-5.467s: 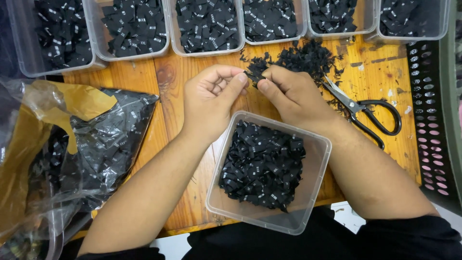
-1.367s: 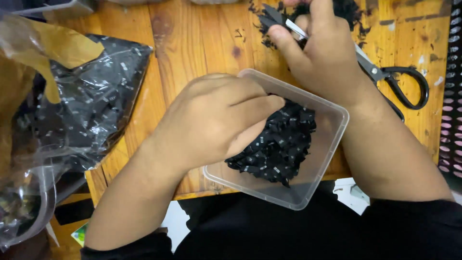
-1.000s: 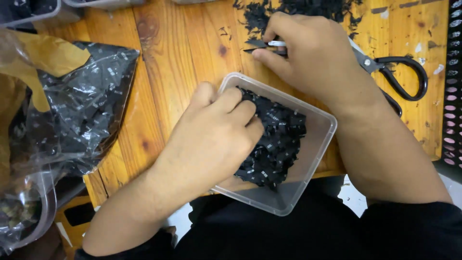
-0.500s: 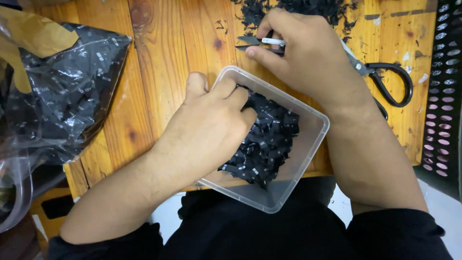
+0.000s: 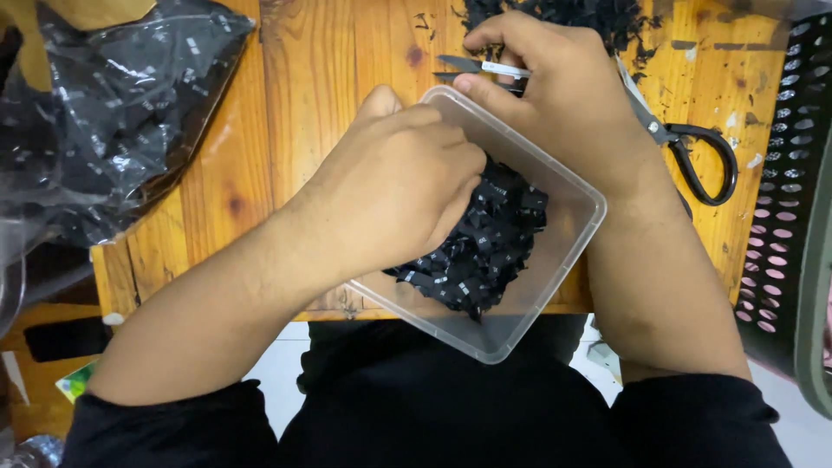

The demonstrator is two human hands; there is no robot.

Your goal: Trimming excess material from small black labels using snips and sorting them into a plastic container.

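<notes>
Hands sorting small black tags in a clear plastic tub at the near edge of a wooden worktop.

The clear plastic tub (image 5: 568, 238), rectangular with rounded corners and thin translucent walls, overhangs the front edge of the worktop (image 5: 338, 78) of varnished, knotty orange wood; it holds a loose heap of small black tags (image 5: 485, 247), flat and glossy with pale marks. The left hand (image 5: 390, 186) is curled nearly closed, fingertips pressed into the heap; whether it grips any cannot be told. The right hand (image 5: 568, 95), at the tub's far rim, is closed around small metal snips (image 5: 481, 69). Beyond lie black shreds (image 5: 598, 17), black-handled scissors (image 5: 693, 152), and, left, a crinkled plastic bag (image 5: 113, 113).
</notes>
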